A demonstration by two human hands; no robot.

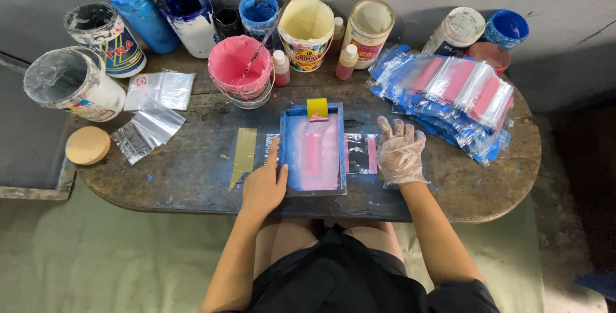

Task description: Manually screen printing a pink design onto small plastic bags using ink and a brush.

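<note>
Pressing down on left edge of blue-framed rectangular printing screen with pink ink (312, 152): bare left hand (263, 185), fingers flat, nothing clasped. Resting spread and flat on clear plastic pouch with pink print (361, 152) just right of frame: right hand in thin transparent glove (401, 152), gripping nothing. Lying mid-front on worn round blue-stained wooden table (192, 172): screen. Standing behind: pink paint bucket (240, 69).

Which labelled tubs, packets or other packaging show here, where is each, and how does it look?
Striped tub: back left, round, blue, red and yellow.
White bucket: far left, tipped, colourful label.
Yellow tub: back centre, printed band.
White jar: beside it, red-green label.
Packet pile: right, clear bags, pink and blue.
</note>
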